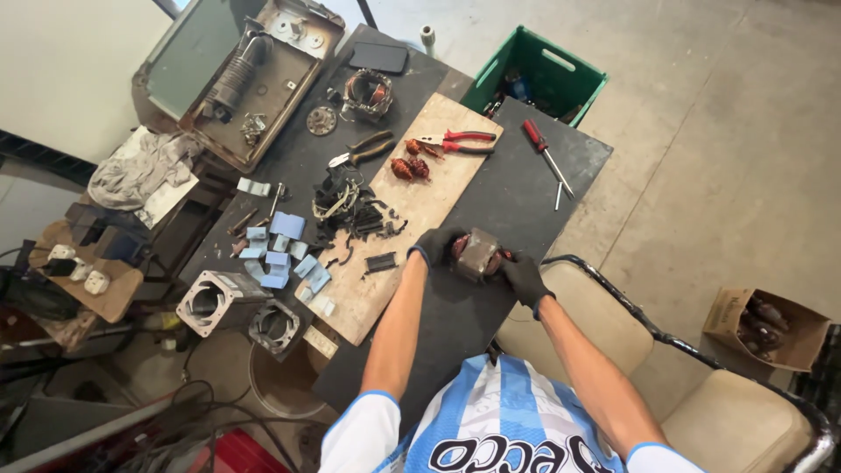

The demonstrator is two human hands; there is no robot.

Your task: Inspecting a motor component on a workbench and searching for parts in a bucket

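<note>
2 black-gloved hands out over the dark table point(526, 188), left hand point(435, 244) and right hand point(524, 278) clasping a grey motor stator point(476, 253) between them, wooden board point(412, 206) just left, red-handled pliers point(457, 140) and screwdriver point(547, 158) beyond, green crate point(536, 74) at the far edge

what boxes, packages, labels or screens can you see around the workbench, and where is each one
Cardboard box: floor at right, brown, open, holding dark rounded parts.
Green crate: floor beyond the bench, rectangular plastic, open.
Phone: far end of bench, flat black rectangle, screen dark.
Label: near edge of wooden board, small pale strip.
</note>
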